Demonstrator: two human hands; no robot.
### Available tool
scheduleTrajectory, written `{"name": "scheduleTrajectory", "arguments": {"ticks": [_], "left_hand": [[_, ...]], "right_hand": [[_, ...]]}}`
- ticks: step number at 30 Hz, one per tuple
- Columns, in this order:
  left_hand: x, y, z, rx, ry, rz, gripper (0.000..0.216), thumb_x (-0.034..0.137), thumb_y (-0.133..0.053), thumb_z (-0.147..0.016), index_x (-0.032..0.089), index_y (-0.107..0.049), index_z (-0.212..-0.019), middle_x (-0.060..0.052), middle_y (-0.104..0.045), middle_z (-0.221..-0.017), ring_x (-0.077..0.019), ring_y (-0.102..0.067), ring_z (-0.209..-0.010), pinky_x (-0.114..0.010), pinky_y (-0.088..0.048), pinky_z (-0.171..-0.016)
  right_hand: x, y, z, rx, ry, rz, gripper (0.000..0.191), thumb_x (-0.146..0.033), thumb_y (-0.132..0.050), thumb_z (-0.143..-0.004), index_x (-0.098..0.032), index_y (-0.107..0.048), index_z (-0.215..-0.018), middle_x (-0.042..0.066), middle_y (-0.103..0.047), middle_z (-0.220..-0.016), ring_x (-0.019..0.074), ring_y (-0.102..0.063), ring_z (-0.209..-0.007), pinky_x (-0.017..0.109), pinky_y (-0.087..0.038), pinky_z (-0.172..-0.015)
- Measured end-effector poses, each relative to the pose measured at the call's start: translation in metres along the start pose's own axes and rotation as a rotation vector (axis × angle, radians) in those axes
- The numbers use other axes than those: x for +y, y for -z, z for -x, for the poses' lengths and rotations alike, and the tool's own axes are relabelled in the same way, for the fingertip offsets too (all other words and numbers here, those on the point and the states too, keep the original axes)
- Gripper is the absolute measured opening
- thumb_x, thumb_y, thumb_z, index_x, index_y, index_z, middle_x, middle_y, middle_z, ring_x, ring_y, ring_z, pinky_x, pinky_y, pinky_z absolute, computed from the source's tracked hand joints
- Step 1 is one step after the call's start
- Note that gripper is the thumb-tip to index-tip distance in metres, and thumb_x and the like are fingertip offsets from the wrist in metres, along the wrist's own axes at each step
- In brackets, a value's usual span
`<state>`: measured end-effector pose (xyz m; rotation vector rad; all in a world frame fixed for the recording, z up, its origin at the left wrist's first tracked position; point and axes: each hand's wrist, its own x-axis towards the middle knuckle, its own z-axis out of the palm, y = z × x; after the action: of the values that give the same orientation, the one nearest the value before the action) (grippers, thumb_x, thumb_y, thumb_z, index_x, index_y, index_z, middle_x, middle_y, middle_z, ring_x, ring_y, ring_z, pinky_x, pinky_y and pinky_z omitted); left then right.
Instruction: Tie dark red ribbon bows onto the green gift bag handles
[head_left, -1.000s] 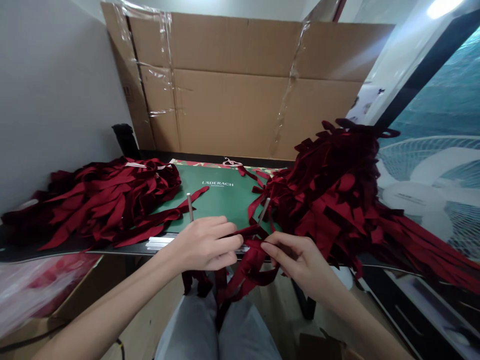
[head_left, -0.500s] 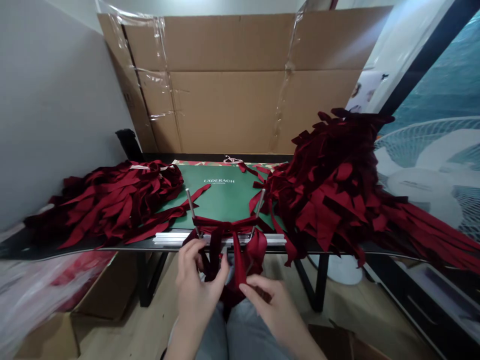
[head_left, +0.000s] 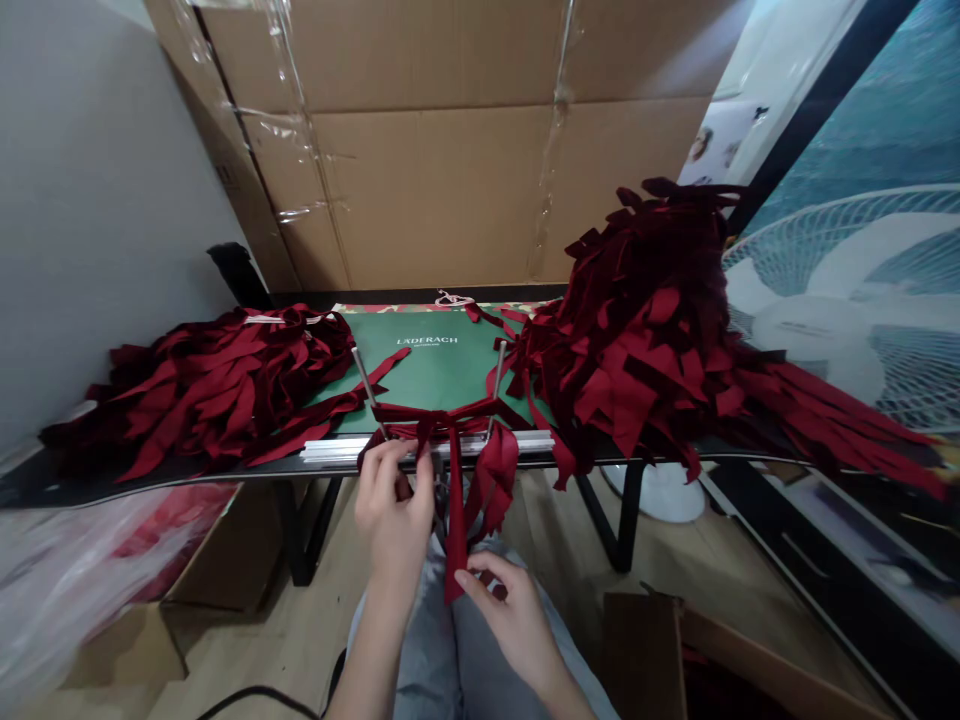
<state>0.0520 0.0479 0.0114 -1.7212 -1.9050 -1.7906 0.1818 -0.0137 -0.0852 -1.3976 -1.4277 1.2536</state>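
Handling ribbon point(head_left: 455, 500): hands point(head_left: 514, 605) | left box point(head_left: 124, 645): plastic point(head_left: 67, 570) | right box point(head_left: 645, 640): dark-red material point(head_left: 727, 688)

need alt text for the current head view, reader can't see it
The right hand pinches a red ribbon tail hanging from between two metal rods, the left hand beside it. Ribbon heaps flank a green sheet marked LÄDERACH.

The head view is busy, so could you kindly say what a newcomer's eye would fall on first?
The tall heap of dark red ribbons at the right would probably come first, with a lower heap at the left. Between them lies a green panel lettered LÄDERACH. In front, ribbon spans two metal rods, the left hand close by and the right hand at a hanging end.
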Motion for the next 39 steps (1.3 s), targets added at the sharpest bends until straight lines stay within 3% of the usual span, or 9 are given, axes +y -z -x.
{"name": "scheduleTrajectory", "arguments": {"ticks": [3,6,8,12,16,24,28,34,39], "left_hand": [[-0.011,0.018,0.003,-0.066,0.163,0.095,0.019,0.035,-0.061,-0.080,0.019,-0.067,-0.089,-0.001,-0.066,-0.075,-0.0118,-0.056,-0.056,-0.021,-0.044,-0.054],[-0.025,0.038,0.017,-0.231,0.393,0.192,0.026,0.042,-0.066,-0.074,0.020,-0.070,-0.086,-0.002,-0.071,-0.075,-0.0173,-0.064,-0.068,-0.022,-0.049,-0.059],[-0.036,0.046,0.032,-0.359,0.462,0.217,0.027,0.044,-0.068,-0.071,0.019,-0.072,-0.079,-0.004,-0.073,-0.079,-0.0200,-0.066,-0.075,-0.023,-0.051,-0.066],[-0.057,0.049,0.064,-0.550,0.583,0.257,0.030,0.046,-0.067,-0.070,0.017,-0.073,-0.076,-0.006,-0.073,-0.078,-0.0219,-0.066,-0.074,-0.025,-0.051,-0.067],[-0.070,0.044,0.088,-0.665,0.632,0.424,0.026,0.042,-0.066,-0.074,0.016,-0.071,-0.076,-0.005,-0.070,-0.073,-0.0194,-0.063,-0.072,-0.025,-0.050,-0.068],[-0.080,0.037,0.101,-0.699,0.678,0.558,0.021,0.038,-0.066,-0.076,0.017,-0.064,-0.077,-0.003,-0.065,-0.075,-0.0176,-0.059,-0.074,-0.025,-0.047,-0.071],[-0.075,0.036,0.103,-0.715,0.629,0.540,0.022,0.038,-0.063,-0.079,0.018,-0.061,-0.072,-0.001,-0.061,-0.071,-0.0166,-0.058,-0.072,-0.023,-0.047,-0.069],[-0.061,0.032,0.110,-0.695,0.587,0.565,0.017,0.036,-0.062,-0.079,0.020,-0.063,-0.085,-0.003,-0.063,-0.083,-0.0187,-0.059,-0.079,-0.027,-0.049,-0.073],[-0.060,0.033,0.111,-0.728,0.567,0.563,0.018,0.036,-0.061,-0.080,0.018,-0.064,-0.079,-0.002,-0.062,-0.076,-0.0178,-0.057,-0.073,-0.026,-0.048,-0.068]], "right_hand": [[0.002,0.001,0.003,-0.019,0.010,-0.065,0.027,-0.043,-0.055,-0.084,-0.018,-0.059,-0.078,0.001,-0.059,-0.074,0.0140,-0.052,-0.066,0.022,-0.037,-0.055],[0.006,0.001,0.004,-0.035,0.004,-0.204,0.030,-0.048,-0.053,-0.085,-0.019,-0.050,-0.075,-0.001,-0.053,-0.071,0.0111,-0.048,-0.059,0.021,-0.038,-0.052],[0.010,-0.001,0.004,-0.053,-0.018,-0.285,0.033,-0.051,-0.054,-0.083,-0.020,-0.046,-0.074,-0.003,-0.051,-0.067,0.0094,-0.044,-0.054,0.020,-0.035,-0.048],[0.017,-0.005,0.004,-0.082,-0.068,-0.354,0.038,-0.054,-0.060,-0.077,-0.019,-0.048,-0.073,-0.003,-0.051,-0.064,0.0077,-0.041,-0.049,0.020,-0.030,-0.043],[0.018,-0.005,0.002,-0.097,-0.060,-0.336,0.037,-0.052,-0.061,-0.077,-0.016,-0.055,-0.072,-0.003,-0.048,-0.060,0.0088,-0.044,-0.050,0.021,-0.033,-0.047],[0.013,-0.002,0.002,-0.083,-0.022,-0.284,0.035,-0.049,-0.060,-0.079,-0.016,-0.053,-0.067,-0.004,-0.048,-0.061,0.0109,-0.049,-0.055,0.022,-0.037,-0.053],[0.006,-0.003,0.004,-0.078,-0.025,-0.281,0.036,-0.050,-0.059,-0.079,-0.016,-0.054,-0.067,-0.004,-0.046,-0.057,0.0105,-0.046,-0.053,0.021,-0.036,-0.051],[0.003,-0.012,0.010,-0.135,0.000,-0.282,0.033,-0.047,-0.056,-0.082,-0.015,-0.059,-0.073,-0.002,-0.051,-0.063,0.0116,-0.048,-0.058,0.021,-0.037,-0.051],[0.004,-0.016,0.015,-0.138,0.027,-0.240,0.031,-0.044,-0.054,-0.084,-0.015,-0.059,-0.073,-0.001,-0.053,-0.065,0.0129,-0.051,-0.061,0.022,-0.041,-0.056]]}}
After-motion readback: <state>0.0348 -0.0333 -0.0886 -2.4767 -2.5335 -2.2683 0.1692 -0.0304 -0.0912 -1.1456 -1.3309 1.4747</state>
